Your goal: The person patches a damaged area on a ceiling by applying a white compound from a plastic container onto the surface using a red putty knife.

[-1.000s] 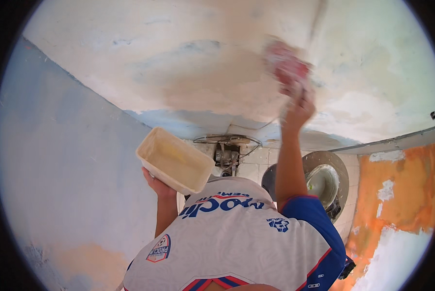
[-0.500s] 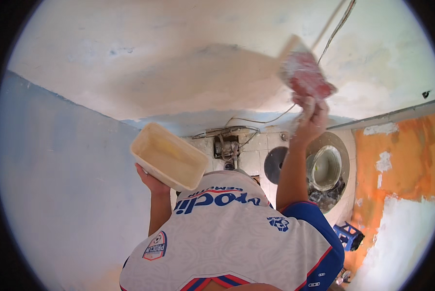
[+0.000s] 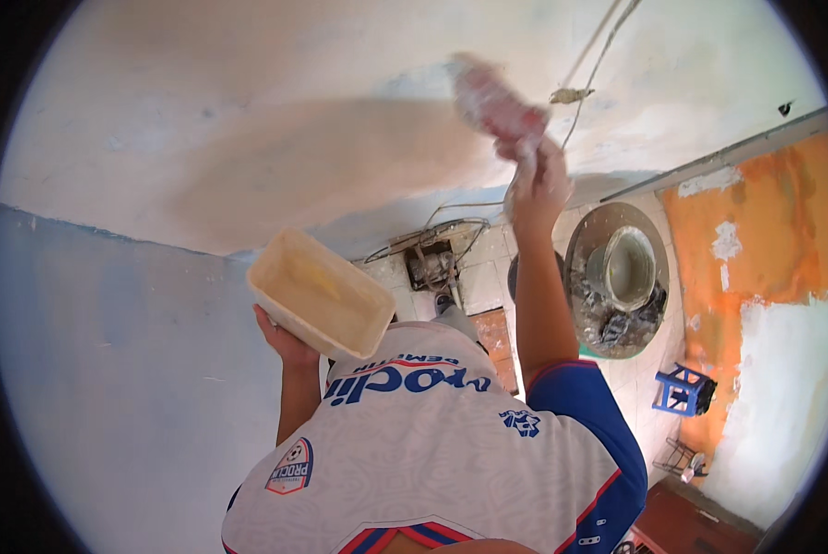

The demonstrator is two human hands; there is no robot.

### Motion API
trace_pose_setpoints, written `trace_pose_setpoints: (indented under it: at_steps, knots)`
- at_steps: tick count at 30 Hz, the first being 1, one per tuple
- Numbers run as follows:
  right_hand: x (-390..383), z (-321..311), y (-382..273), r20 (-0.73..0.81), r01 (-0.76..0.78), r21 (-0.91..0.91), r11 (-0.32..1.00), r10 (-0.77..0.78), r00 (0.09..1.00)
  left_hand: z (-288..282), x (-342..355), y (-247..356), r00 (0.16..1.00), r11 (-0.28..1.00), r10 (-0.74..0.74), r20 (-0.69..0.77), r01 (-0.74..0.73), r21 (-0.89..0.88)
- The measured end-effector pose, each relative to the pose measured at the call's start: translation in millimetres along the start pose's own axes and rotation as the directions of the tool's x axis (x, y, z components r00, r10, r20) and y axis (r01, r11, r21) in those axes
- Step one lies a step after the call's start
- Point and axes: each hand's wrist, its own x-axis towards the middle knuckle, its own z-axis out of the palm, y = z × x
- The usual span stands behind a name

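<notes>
My left hand [image 3: 288,340] grips the side of a cream rectangular tub [image 3: 320,294] from below. The tub is tilted so its inside shows, with a pale yellowish smear of filler on its floor. My right hand [image 3: 538,185] is raised high, fingers closed around the end of a red, white-smeared putty knife [image 3: 499,102]. Motion blurs the knife, which lies close against the pale wall [image 3: 294,120]; whether its blade touches cannot be made out. White residue coats the fingers of this hand.
A cable [image 3: 599,65] hangs down the wall near the knife. Wires surround an open box [image 3: 432,266] low on it. At right, a bucket [image 3: 629,268] sits on a round grey surface [image 3: 585,314]. Farther off stand a blue stool [image 3: 682,390] and an orange wall [image 3: 756,212].
My right hand has swept the putty knife leftward and slightly up across the wall. My left hand and the tub have barely moved. The view has shifted, showing more floor on the right.
</notes>
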Motion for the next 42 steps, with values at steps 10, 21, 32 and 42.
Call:
trace_pose_setpoints:
  at_steps: [10,21,32,42]
  knots:
    - [-14.9,-13.1,-16.3,-0.074,0.012,0.116,0.993,-0.003,0.997,-19.0,2.0,31.3,0.999,0.999,-0.041,0.016,0.04,0.017]
    - [-19.0,-24.7,-24.3,-0.212,-0.09,0.28,0.956,0.153,0.965,-30.3,3.5,47.3,0.994,0.999,-0.042,0.105,0.045,-0.03]
    - [-49.8,-10.2,-155.7,0.488,0.157,0.146,0.977,-0.209,0.847,27.9,26.8,64.1,0.9,0.985,0.085,0.428,-0.142,0.102]
    - [-29.5,-6.7,-175.5,0.587,0.449,-0.069,0.891,-0.328,0.74,65.1,14.8,70.0,0.87,0.97,0.052,0.491,-0.161,0.183]
